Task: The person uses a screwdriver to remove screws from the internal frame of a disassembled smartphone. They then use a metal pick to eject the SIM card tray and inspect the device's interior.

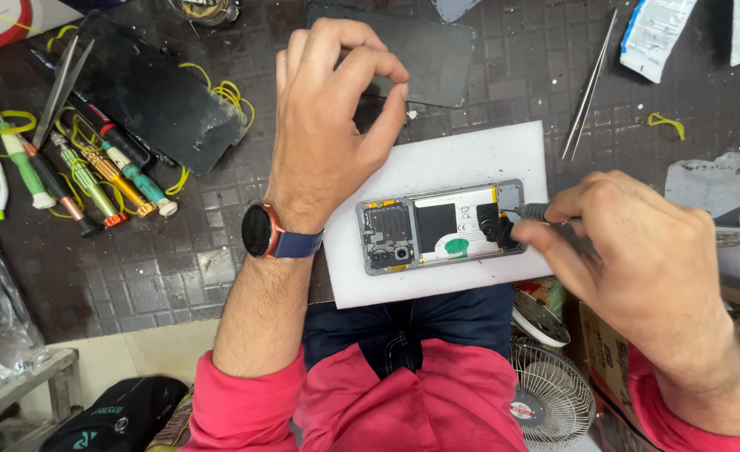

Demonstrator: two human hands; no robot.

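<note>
Dark gridded mat (177, 276) held foam pad (445, 159) w/ opened phone (441, 226). Right hand (637, 259) gripped screwdriver (533, 212); left hand (328, 125) pinched something tiny, maybe a screw. Slip could gouge board.

This is a phone repair workbench. A dark gridded work mat (177, 268) covers the table, with a row of coloured precision screwdrivers (94, 176) at the left, long steel tweezers (589, 84) far right, and an opened smartphone (441, 226) on a white foam pad (462, 159).
</note>
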